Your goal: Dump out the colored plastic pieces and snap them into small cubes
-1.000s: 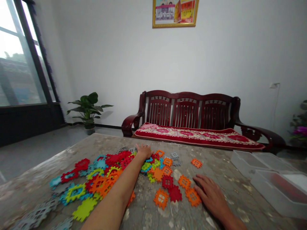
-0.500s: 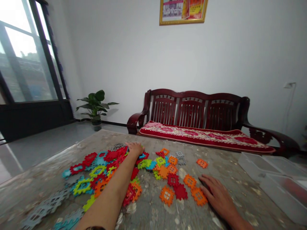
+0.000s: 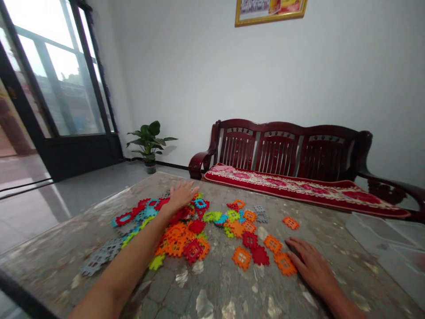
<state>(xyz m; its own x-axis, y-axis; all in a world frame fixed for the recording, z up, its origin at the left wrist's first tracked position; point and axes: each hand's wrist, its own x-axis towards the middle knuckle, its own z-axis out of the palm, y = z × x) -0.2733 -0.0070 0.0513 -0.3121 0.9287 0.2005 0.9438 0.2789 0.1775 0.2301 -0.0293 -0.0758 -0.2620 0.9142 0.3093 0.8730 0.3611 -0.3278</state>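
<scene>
The left hand's grip (image 3: pixel 182 193) is spread, palm down over the far part of the heap of toothed pieces (image 3: pixel 177 235); whether it pinches one underneath, I cannot tell. The right hand (image 3: pixel 312 263) lies palm down with fingers extended, its thumb against or just beside an orange piece (image 3: pixel 284 264). A sweep of the left arm could drag loosely stacked pieces along or scatter them, since they overlap and their teeth may catch. A shift of the right hand could nudge that orange piece askew. The left forearm hides part of the heap, and overlapping makes single pieces hard to count. Farther out on the tabletop (image 3: pixel 226 283), the clear boxes (image 3: pixel 368 228) run off the right edge, their contents unclear.
</scene>
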